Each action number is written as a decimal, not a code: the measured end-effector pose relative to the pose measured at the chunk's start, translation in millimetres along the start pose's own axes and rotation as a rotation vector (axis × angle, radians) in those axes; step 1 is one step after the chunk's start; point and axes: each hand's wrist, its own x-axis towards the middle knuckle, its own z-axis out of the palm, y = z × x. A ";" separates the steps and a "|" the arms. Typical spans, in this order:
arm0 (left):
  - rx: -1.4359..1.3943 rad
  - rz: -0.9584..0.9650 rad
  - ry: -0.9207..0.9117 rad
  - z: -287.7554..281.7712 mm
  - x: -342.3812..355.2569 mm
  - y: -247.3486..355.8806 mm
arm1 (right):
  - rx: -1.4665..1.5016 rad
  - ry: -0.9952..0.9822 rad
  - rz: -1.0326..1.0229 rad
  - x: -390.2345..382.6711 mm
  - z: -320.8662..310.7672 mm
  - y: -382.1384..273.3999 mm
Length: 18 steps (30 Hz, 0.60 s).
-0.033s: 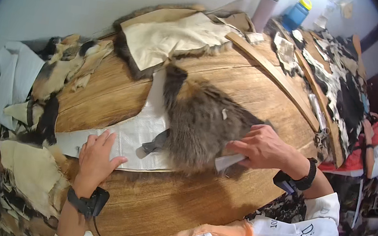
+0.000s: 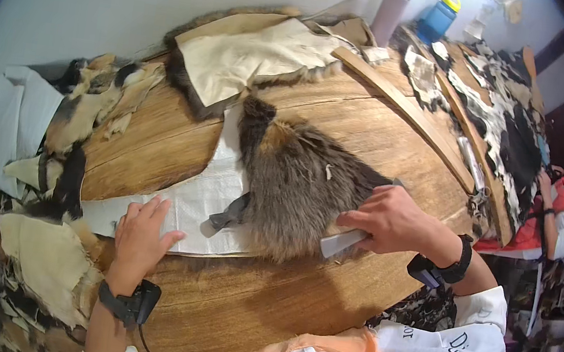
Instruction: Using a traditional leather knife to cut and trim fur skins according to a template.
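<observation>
Scarcely anything has been shifted since the earlier frame, apart from a slight tilt of the view; both hands are kept in almost the same places. One grey-brown fur piece is spread hair side up near the middle of the wooden table; one white-faced panel is partly covered by it, and one dark grey strip is seen at the fur's left edge. Two wooden slats are laid to the right; two bottles, one pink with a metal lid and one blue with a yellow cap, are stood at the back; one cream hide with a fur border is laid behind the fur piece; hide scraps, too jumbled to count, are heaped at the left; black-and-white hides are piled at the far right, near a co-worker's arm. One flat grey tool is gripped in the right hand, fingers closed around it at the fur's right edge, its middle hidden by them; the white panel is pressed by the left hand, opened flat, thumb spread, nothing grasped.
</observation>
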 end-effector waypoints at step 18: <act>-0.254 -0.205 -0.074 5.7 52.1 -24.2 | 0.214 -0.152 0.790 21.1 21.1 85.9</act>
